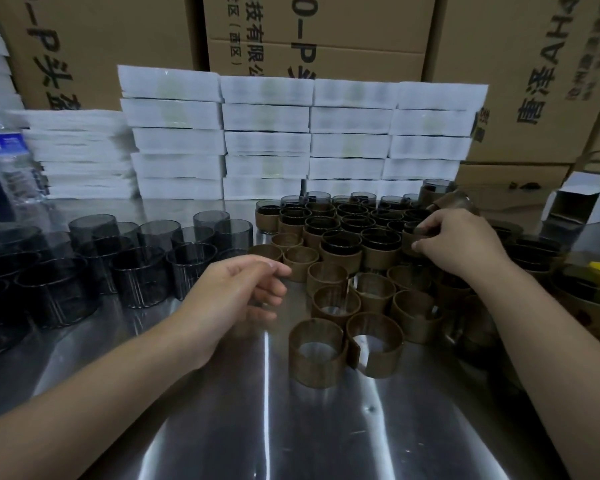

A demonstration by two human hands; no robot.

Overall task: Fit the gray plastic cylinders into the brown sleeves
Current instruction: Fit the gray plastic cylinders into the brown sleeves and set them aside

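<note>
Several bare gray cylinders (pixel 142 258) stand grouped on the left of the steel table (pixel 291 427). Several empty brown sleeves (pixel 336 303) stand upright in the middle. Behind them is a block of sleeved cylinders (pixel 343 233). My right hand (pixel 458 240) grips one sleeved cylinder (pixel 413 237) at the right edge of that block, thumb below and fingers over its rim. My left hand (pixel 236 289) hovers over the table left of the empty sleeves, fingers loosely curled, holding nothing.
White foam trays (pixel 302 133) are stacked along the back, with cardboard cartons (pixel 326 32) behind them. A water bottle (pixel 7 161) stands far left. A small open white box (pixel 575 206) sits at the right. More sleeved cylinders (pixel 541 251) crowd the right edge.
</note>
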